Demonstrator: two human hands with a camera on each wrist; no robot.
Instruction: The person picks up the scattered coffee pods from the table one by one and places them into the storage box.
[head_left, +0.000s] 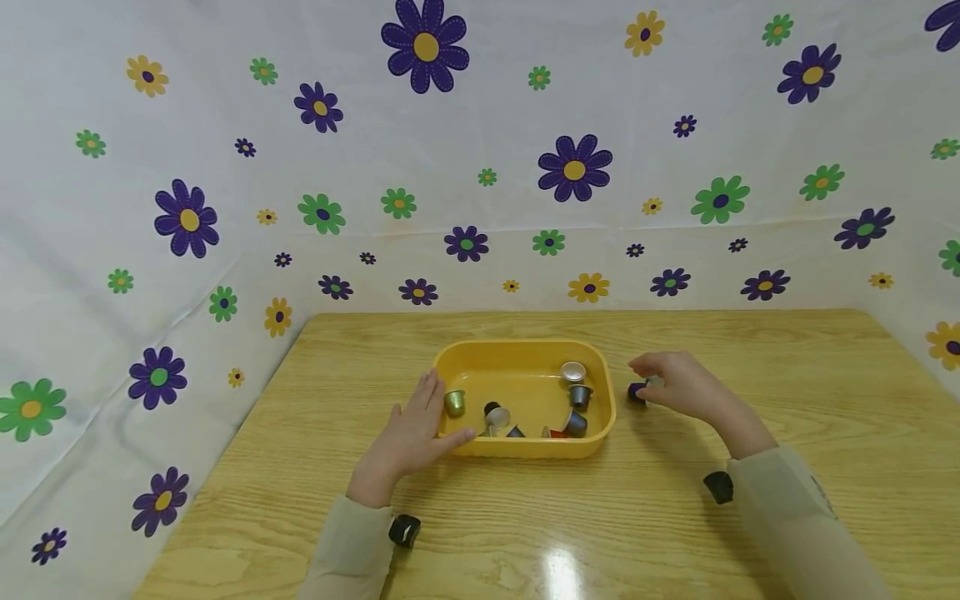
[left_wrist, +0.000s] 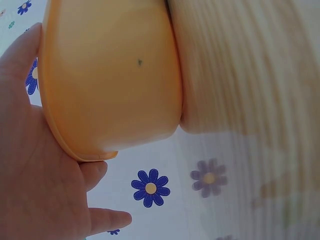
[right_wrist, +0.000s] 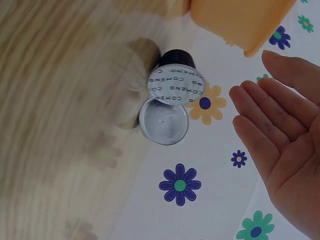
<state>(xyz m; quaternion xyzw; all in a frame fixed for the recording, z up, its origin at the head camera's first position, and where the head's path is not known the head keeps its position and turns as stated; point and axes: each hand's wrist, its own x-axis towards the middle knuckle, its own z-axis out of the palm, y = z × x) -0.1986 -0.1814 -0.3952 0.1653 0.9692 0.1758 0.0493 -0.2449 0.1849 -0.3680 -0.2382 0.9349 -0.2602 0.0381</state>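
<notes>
A yellow plastic tray (head_left: pixel 525 448) stands on the wooden table with several coffee capsules inside, among them a green one (head_left: pixel 454 403) at the left end. My left hand (head_left: pixel 408 437) rests along the tray's left end, fingers straight by the rim and thumb over the near edge. Right of the tray, my right hand (head_left: pixel 686 385) hovers over two capsules and holds nothing. One is a dark capsule (head_left: pixel 636 393) whose printed lid (right_wrist: pixel 176 84) faces the right wrist camera. Close against it is a second capsule with a plain silver face (right_wrist: pixel 164 122), mostly hidden from the head view.
Inside the tray, silver and dark capsules (head_left: pixel 580 396) gather at the right end, with a red one (head_left: pixel 553 433) by the near wall. A flower-printed white cloth (head_left: pixel 495 100) hangs behind the table (head_left: pixel 337 358) and along its sides. Each sleeve carries a black wrist camera (head_left: pixel 405 530).
</notes>
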